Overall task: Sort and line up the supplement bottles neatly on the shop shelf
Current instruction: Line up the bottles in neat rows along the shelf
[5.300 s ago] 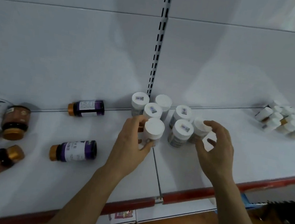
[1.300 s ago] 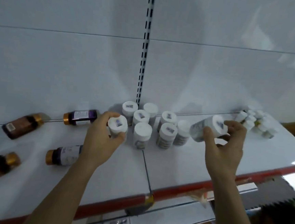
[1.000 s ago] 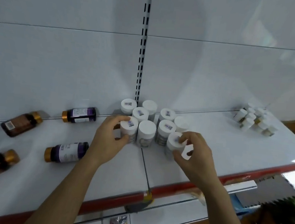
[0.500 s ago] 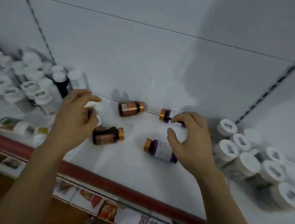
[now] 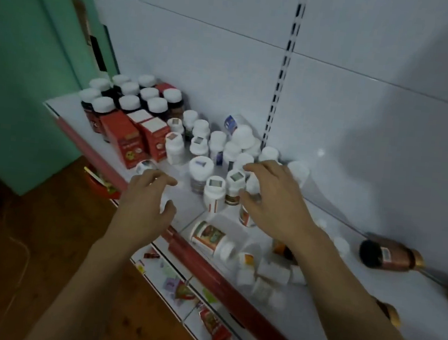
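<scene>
Loose and empty hangs our left hand (image 5: 146,203), and we cannot tell if our right hand (image 5: 274,201) grips any of the white-capped supplement bottles (image 5: 201,168) near the red boxes (image 5: 121,136); they look light, hard and slippery, so we should hold their sides.

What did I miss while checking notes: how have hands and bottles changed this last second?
Both hands released the white-capped plastic bottles they were setting into the block and moved left along the white shelf. The left hand and right hand now hover, fingers loose, over a jumbled white-capped cluster. Brown gold-capped bottles still lie toppled.
</scene>
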{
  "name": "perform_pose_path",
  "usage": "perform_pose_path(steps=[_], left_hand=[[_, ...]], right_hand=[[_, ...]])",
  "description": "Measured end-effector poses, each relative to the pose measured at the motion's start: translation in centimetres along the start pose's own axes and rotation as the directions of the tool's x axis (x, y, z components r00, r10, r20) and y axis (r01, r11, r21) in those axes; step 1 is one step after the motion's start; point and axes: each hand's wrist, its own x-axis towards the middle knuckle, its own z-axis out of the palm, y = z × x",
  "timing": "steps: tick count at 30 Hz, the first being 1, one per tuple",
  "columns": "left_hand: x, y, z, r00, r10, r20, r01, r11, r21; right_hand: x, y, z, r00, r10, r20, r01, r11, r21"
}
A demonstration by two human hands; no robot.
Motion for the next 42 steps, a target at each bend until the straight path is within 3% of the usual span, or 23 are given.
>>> perform_pose_path(steps=[4, 8, 11, 13, 15, 17, 19, 21, 23, 25, 27, 28, 29, 30, 31, 32, 33, 36, 37, 38, 40, 41, 42], left_hand=[[2.0, -2.3, -0.1, 0.999, 0.041, 0.016, -0.042, 0.999, 0.013], [3.6, -4.0, 0.0, 0.998, 0.033, 0.053, -0.032, 0.999, -0.016], [3.9, -4.8, 0.3, 0.996, 0.060, 0.068, -0.058, 0.998, -0.029], [4.2, -5.3, 0.4, 0.996, 0.064, 0.055, -0.061, 0.996, -0.058], [4.7, -5.3, 0.4, 0.998, 0.054, 0.030, -0.051, 0.994, -0.099], [5.4, -5.2, 0.3, 0.997, 0.074, -0.009, -0.074, 0.987, -0.140], [6.4, -5.1, 0.1, 0.995, 0.099, -0.032, -0.103, 0.981, -0.165], [7.4, -5.6, 0.2, 0.996, 0.081, 0.031, -0.076, 0.987, -0.140], [8.1, -6.2, 0.4, 0.981, -0.003, 0.192, 0.012, 0.999, -0.045], [8.3, -6.6, 1.0, 0.945, -0.027, 0.325, 0.011, 0.999, 0.050], [8.3, -6.6, 1.4, 0.960, 0.051, 0.276, -0.029, 0.996, -0.086], [8.1, -6.2, 1.3, 0.974, 0.056, 0.219, 0.008, 0.961, -0.278], [8.1, -5.4, 1.1, 0.980, -0.015, 0.198, 0.118, 0.845, -0.522], [8.3, -4.6, 0.7, 0.965, -0.117, 0.235, 0.255, 0.624, -0.739], [8.6, -3.9, 0.4, 0.921, -0.201, 0.334, 0.386, 0.364, -0.848], [8.9, -3.3, 0.3, 0.866, -0.220, 0.449, 0.483, 0.137, -0.865], [9.1, -2.8, 0.2, 0.818, -0.193, 0.543, 0.553, 0.000, -0.833], [9.4, -2.0, 0.4, 0.764, -0.076, 0.641, 0.622, -0.177, -0.763], [9.3, -1.9, 0.7, 0.778, -0.075, 0.624, 0.609, -0.158, -0.777], [9.2, -2.0, 1.0, 0.811, -0.093, 0.578, 0.576, -0.050, -0.816], [9.2, -2.2, 1.7, 0.911, -0.054, 0.409, 0.386, 0.462, -0.799], [9.4, -2.3, 2.0, 0.937, 0.049, 0.346, 0.228, 0.665, -0.711], [9.7, -2.2, 2.3, 0.940, 0.132, 0.314, 0.118, 0.739, -0.664]], right_hand=[[4.8, -3.6, 2.6, 0.997, -0.072, 0.042, 0.076, 0.991, -0.107], [8.2, -5.8, 5.6, 0.979, -0.036, 0.201, 0.098, 0.947, -0.307], [8.6, -5.8, 6.4, 0.987, 0.011, 0.161, 0.047, 0.933, -0.357], [8.0, -5.4, 5.9, 0.998, 0.039, 0.039, -0.031, 0.982, -0.186], [6.8, -5.3, 4.8, 0.978, 0.144, -0.150, -0.113, 0.974, 0.198], [5.5, -5.3, 3.5, 0.907, 0.346, -0.240, -0.148, 0.795, 0.588], [4.1, -4.9, 2.4, 0.812, 0.526, -0.252, -0.125, 0.579, 0.806], [3.0, -3.9, 1.6, 0.722, 0.639, -0.266, -0.102, 0.479, 0.872], [2.2, -2.4, 0.9, 0.640, 0.719, -0.272, -0.123, 0.445, 0.887], [1.6, -1.1, 0.3, 0.581, 0.773, -0.254, -0.150, 0.409, 0.900], [1.1, -0.2, -0.1, 0.565, 0.790, -0.239, -0.172, 0.396, 0.902], [1.0, 0.0, -0.2, 0.564, 0.791, -0.239, -0.176, 0.398, 0.900], [0.9, 0.1, -0.1, 0.565, 0.789, -0.241, -0.178, 0.402, 0.898], [0.9, 0.1, 0.0, 0.567, 0.788, -0.240, -0.181, 0.403, 0.897], [0.9, 0.0, 0.1, 0.571, 0.787, -0.234, -0.183, 0.399, 0.899], [0.9, -0.1, 0.2, 0.575, 0.787, -0.224, -0.183, 0.391, 0.902], [0.9, -0.1, 0.3, 0.579, 0.787, -0.213, -0.184, 0.381, 0.906], [0.9, -0.3, 0.8, 0.594, 0.782, -0.190, -0.195, 0.369, 0.909], [0.9, -0.4, 0.9, 0.599, 0.777, -0.194, -0.198, 0.378, 0.904], [0.8, -0.4, 1.0, 0.602, 0.772, -0.203, -0.202, 0.394, 0.897], [0.7, -0.5, 1.1, 0.610, 0.760, -0.225, -0.207, 0.427, 0.880], [0.6, -0.4, 1.1, 0.610, 0.757, -0.234, -0.210, 0.440, 0.873], [0.5, -0.4, 1.1, 0.608, 0.756, -0.242, -0.215, 0.450, 0.867]])
